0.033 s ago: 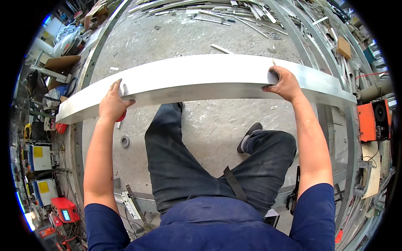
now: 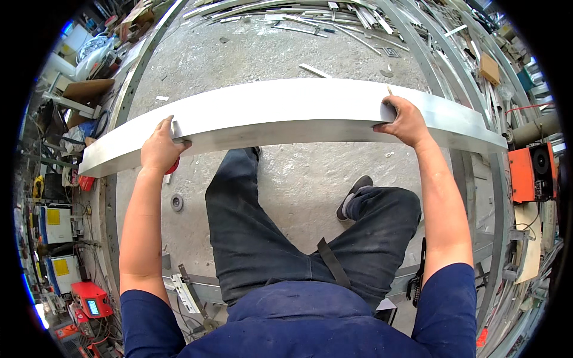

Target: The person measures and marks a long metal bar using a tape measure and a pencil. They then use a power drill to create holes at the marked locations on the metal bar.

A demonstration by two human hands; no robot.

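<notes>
Where scrap strips lie, orange machine.

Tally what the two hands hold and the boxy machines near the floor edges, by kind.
Long metal beam, gripped by left hand and right hand: 1
Orange machine: 1
Red machine: 1
Total: 3

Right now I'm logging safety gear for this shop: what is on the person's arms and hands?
Both forearms are bare. The left hand and right hand wear no gloves, and no watch or rings show. Short dark-blue sleeves cover only the upper arms.
</notes>
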